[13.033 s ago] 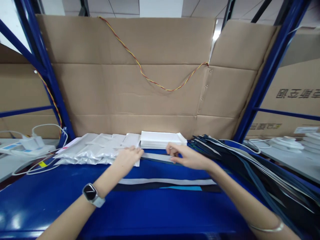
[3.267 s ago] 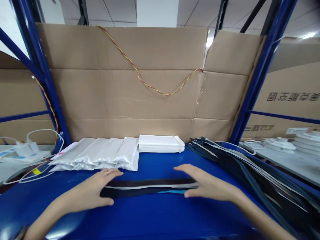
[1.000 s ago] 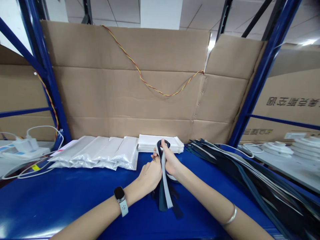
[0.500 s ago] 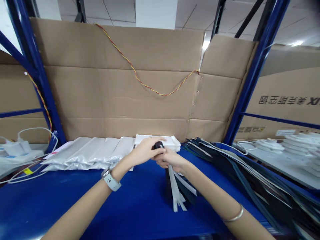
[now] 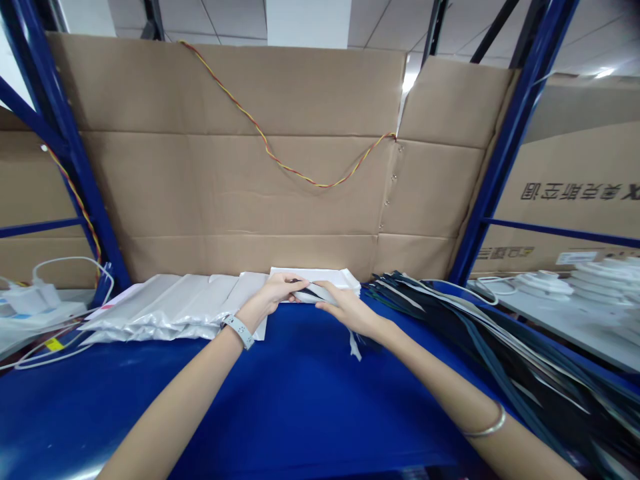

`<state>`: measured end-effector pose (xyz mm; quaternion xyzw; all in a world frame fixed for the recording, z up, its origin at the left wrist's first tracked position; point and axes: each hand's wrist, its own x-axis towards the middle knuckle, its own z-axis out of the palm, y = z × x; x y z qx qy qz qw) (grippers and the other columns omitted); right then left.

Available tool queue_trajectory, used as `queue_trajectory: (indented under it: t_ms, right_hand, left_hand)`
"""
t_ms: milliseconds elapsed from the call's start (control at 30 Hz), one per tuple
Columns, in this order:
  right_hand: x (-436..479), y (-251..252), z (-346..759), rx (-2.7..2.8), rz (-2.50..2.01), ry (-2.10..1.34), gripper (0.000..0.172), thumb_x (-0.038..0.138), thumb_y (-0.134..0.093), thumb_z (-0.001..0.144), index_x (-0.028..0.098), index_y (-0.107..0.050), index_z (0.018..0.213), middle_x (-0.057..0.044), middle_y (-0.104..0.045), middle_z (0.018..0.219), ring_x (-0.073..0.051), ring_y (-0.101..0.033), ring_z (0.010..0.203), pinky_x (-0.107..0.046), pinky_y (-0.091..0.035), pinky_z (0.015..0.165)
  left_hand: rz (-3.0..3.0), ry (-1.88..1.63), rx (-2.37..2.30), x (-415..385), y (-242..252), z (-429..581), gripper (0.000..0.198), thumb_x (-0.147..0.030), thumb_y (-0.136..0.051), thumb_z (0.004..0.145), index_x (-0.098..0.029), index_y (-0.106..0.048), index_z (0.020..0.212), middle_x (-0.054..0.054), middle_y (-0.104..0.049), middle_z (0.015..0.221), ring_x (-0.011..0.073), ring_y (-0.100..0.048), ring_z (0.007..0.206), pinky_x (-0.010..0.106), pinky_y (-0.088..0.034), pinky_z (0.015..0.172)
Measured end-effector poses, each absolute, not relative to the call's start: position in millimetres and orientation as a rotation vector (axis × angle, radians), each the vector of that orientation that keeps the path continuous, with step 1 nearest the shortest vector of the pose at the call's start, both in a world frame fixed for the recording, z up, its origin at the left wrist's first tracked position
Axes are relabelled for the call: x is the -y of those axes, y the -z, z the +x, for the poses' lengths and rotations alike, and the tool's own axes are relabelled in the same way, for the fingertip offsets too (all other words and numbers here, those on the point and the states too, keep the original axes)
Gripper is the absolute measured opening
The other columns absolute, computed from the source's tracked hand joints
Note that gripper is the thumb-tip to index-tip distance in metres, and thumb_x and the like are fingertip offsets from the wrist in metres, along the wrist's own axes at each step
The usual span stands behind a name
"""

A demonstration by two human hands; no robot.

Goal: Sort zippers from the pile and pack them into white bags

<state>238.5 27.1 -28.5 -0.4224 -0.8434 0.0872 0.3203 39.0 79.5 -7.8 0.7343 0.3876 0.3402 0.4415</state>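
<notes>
Both hands meet at the back of the blue shelf surface (image 5: pixel 280 407), just in front of a stack of white flat bags (image 5: pixel 340 277). My left hand (image 5: pixel 277 291), with a watch on the wrist, pinches the folded bundle of dark and white straps (image 5: pixel 316 293) from the left. On the bundle's right end, my right hand (image 5: pixel 345 308) is closed around it. White strap ends (image 5: pixel 354 345) hang below the right hand.
A row of silvery filled pouches (image 5: pixel 175 308) lies at the left back. A large pile of dark straps (image 5: pixel 500 340) fans over the right side. Cardboard sheets (image 5: pixel 250 167) wall the back. White chargers and cables (image 5: pixel 35 303) sit far left.
The strap bundle, flat on the shelf seconds ago, was folded and lifted. In the last half second both hands carried it back and lower, against the white bag stack.
</notes>
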Motion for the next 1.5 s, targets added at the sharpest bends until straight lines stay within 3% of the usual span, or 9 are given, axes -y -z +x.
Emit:
queue_trajectory:
  t_ms: [67,233,333,433,500,833,1100,1267,1500]
  right_hand:
    - [-29,35,246,2.290,-1.190,-0.031,0.045,0.032,-0.047,0.088,0.021,-0.040,0.132,-0.014,-0.063,0.109,-0.026,-0.060,0.097,-0.035,-0.042,0.080]
    - [-37,40,282,2.292,-1.395,0.207,0.033,0.030,-0.040,0.092,0.020,-0.053,0.121,-0.013,-0.068,0.098,-0.025,-0.064,0.086,-0.030,-0.043,0.074]
    - [-46,35,316,2.139,-1.414,0.109,0.031,0.031,-0.040,0.091,0.020,-0.058,0.114,-0.010,-0.069,0.094,-0.024,-0.065,0.085,-0.028,-0.043,0.074]
    - [-57,33,349,1.963,-1.378,0.066,0.030,0.029,-0.040,0.091,0.018,-0.062,0.107,-0.010,-0.068,0.099,-0.024,-0.063,0.090,-0.029,-0.042,0.078]
    - [-62,34,365,1.892,-1.386,0.066,0.030,0.028,-0.040,0.091,0.016,-0.064,0.104,-0.010,-0.068,0.098,-0.024,-0.063,0.089,-0.029,-0.042,0.078]
    - [-69,42,366,1.888,-1.423,0.008,0.031,0.029,-0.041,0.091,0.017,-0.063,0.110,-0.010,-0.068,0.103,-0.025,-0.062,0.096,-0.031,-0.042,0.084]
    - [-66,34,369,1.853,-1.446,0.077,0.029,0.026,-0.041,0.090,0.016,-0.064,0.106,-0.009,-0.068,0.102,-0.024,-0.062,0.096,-0.030,-0.043,0.084]
    - [-51,20,368,1.938,-1.338,0.000,0.029,0.026,-0.041,0.091,0.020,-0.063,0.108,-0.005,-0.066,0.110,-0.022,-0.060,0.101,-0.029,-0.042,0.087]
    - [-11,-7,333,2.269,-1.210,-0.114,0.032,0.034,-0.046,0.089,0.023,-0.061,0.115,-0.004,-0.064,0.114,-0.023,-0.061,0.099,-0.031,-0.043,0.086]
  left_hand:
    - [1.866,-0.806,-0.971,-84,15,47,0.037,-0.044,-0.057,0.080,-0.010,-0.065,0.093,0.005,-0.062,0.070,0.0073,-0.051,0.051,0.020,-0.041,0.048]
    - [2.007,-0.800,-1.051,-98,16,82,0.042,-0.045,-0.044,0.087,-0.010,-0.064,0.095,0.007,-0.065,0.068,0.0123,-0.057,0.053,0.022,-0.043,0.048]
    - [2.140,-0.861,-1.121,-118,8,97,0.039,-0.041,-0.041,0.089,-0.012,-0.065,0.100,0.011,-0.068,0.088,0.0187,-0.064,0.077,0.028,-0.048,0.068]
    - [2.280,-0.873,-1.197,-141,6,106,0.033,-0.038,-0.056,0.082,-0.015,-0.066,0.103,0.011,-0.064,0.113,0.0239,-0.055,0.109,0.029,-0.039,0.092]
    - [2.350,-0.843,-1.256,-152,13,110,0.038,-0.037,-0.063,0.077,-0.016,-0.065,0.108,0.011,-0.060,0.121,0.0256,-0.049,0.117,0.030,-0.033,0.098]
    - [2.448,-0.838,-1.528,-162,44,118,0.021,-0.034,-0.059,0.079,-0.020,-0.072,0.089,0.008,-0.070,0.097,0.0237,-0.060,0.096,0.028,-0.038,0.083]
    - [2.589,-1.126,-1.361,-139,11,133,0.015,-0.024,-0.057,0.081,-0.020,-0.072,0.079,0.004,-0.070,0.096,0.0208,-0.059,0.097,0.032,-0.032,0.094]
    - [2.578,-1.284,-1.281,-111,-18,116,0.019,-0.027,-0.051,0.086,-0.021,-0.069,0.088,0.002,-0.070,0.095,0.0181,-0.061,0.091,0.029,-0.041,0.083]
    - [2.651,-1.227,-1.277,-60,-29,53,0.019,-0.031,-0.053,0.083,-0.022,-0.069,0.081,0.000,-0.071,0.088,0.0186,-0.062,0.084,0.030,-0.042,0.078]
